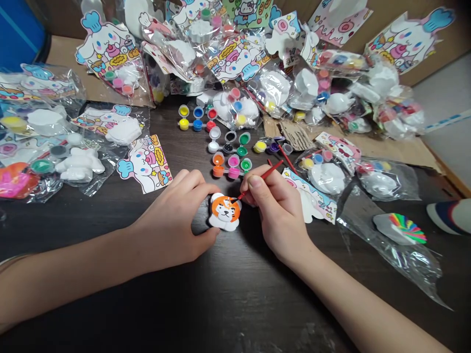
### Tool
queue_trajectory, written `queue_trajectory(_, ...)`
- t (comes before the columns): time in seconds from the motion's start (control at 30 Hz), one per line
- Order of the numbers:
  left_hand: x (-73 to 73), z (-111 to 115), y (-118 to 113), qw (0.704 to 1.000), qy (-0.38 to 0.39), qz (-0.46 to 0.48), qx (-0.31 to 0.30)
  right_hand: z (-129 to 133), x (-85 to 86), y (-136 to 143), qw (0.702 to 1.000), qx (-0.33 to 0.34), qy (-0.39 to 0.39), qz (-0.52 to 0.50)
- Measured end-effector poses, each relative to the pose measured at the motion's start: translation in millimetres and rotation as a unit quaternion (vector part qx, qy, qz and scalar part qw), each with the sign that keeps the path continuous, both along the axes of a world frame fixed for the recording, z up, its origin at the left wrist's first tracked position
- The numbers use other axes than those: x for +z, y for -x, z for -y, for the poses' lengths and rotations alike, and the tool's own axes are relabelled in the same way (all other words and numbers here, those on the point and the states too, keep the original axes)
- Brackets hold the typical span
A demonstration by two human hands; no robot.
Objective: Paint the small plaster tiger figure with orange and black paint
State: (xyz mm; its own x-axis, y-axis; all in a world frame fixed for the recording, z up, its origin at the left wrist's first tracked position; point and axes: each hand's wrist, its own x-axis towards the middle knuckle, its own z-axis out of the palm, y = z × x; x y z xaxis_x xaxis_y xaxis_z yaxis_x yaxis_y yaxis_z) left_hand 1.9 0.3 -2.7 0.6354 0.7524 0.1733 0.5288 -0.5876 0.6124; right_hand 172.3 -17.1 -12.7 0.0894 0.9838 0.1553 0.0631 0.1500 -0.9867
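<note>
The left forearm comes in from the near left and lies low across the dark wood-look table (228, 294), its hand (172, 211) turned palm down with the fingers bent. Thumb and index finger form a C, parted by about the height of a small white animal figurine with an orange, black-marked face (225, 212), and they hold it at its left side, the index finger at the far edge and the thumb at the near one. The figurine lies face up at the middle of the table. The right forearm slants in from the near right; the right hand (277, 208) rests on its outer side, fingers curled, thumb and fingers closed in a narrow pinch on a thin red paintbrush (268, 172). Its dark tip touches the figurine's forehead. Just beyond stand small open plastic paint pots (218, 170).
</note>
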Motion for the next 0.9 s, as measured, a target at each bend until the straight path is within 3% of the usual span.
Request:
queue_trajectory(0.53,1.0,-0.2,0.9,1.000,0.010,-0.011,0.004,0.6,1.0,0.9,1.000,-0.001,-0.008,0.008)
queue_trajectory(0.77,1.5,1.0,2.2,1.000,0.021,-0.014,0.005,-0.7,-0.8,1.6,0.993,-0.099,-0.041,-0.058)
queue_trajectory(0.9,2.4,2.7,2.8,1.000,0.020,-0.009,0.017,-5.8,-0.5,-0.8,0.986,-0.145,-0.071,-0.042)
